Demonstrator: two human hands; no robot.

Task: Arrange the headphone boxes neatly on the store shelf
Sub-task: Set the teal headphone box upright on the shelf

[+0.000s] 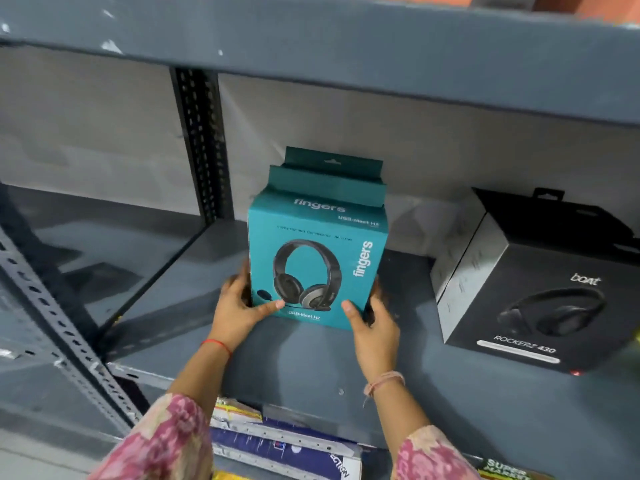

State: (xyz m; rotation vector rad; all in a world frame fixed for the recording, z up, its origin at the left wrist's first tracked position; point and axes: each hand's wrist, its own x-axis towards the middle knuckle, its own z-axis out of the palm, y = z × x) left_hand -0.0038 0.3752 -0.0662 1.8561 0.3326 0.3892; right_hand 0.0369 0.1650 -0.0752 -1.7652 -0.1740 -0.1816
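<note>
A teal headphone box with a headset picture stands upright on the grey metal shelf, near its middle. A second teal hang tab shows just behind it, so another teal box may stand there. My left hand grips the box's lower left side, thumb across the front. My right hand holds its lower right corner. A black headphone box stands on the same shelf to the right, turned at an angle and apart from the teal one.
The upper shelf's grey edge hangs low overhead. A perforated black upright stands at the back left, a grey angled upright at the front left. Packaged goods lie on the shelf below.
</note>
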